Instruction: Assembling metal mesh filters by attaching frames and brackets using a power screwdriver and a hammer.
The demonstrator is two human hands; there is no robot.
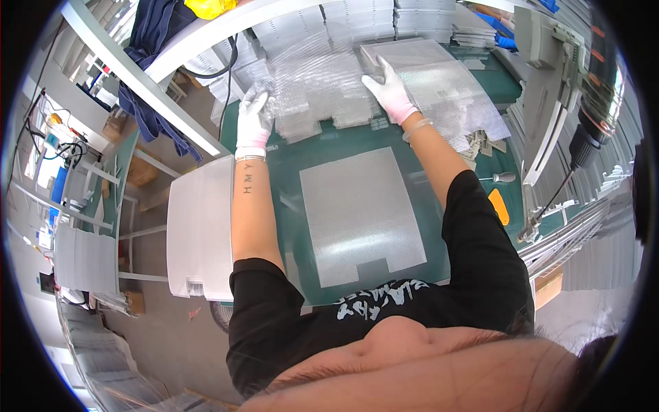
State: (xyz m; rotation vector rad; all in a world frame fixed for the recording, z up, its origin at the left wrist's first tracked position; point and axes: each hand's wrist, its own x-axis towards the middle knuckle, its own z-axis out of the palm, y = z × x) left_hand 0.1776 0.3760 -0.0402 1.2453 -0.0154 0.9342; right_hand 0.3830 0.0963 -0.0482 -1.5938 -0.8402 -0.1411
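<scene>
A loose stack of clear, textured plastic sheets (319,86) with notched near edges lies at the far side of the green work surface, between my hands. My left hand (254,122), in a white glove with a pinkish cuff, grips the stack's left edge, fingers partly bent. At the right edge is my right hand (390,93), gloved alike, its thumb and forefinger spread apart; some fingertips are hard to make out. In front of me, between my forearms, a single notched translucent sheet (360,213) lies flat on the green surface (288,199).
More translucent sheets (453,103) lie to the right. Beside them are small grey parts (484,144), a screwdriver (503,177) and a yellow tool (498,206). A power screwdriver (589,130) hangs at the right. White panels (199,226) stand left; a shelf frame (199,41) crosses above.
</scene>
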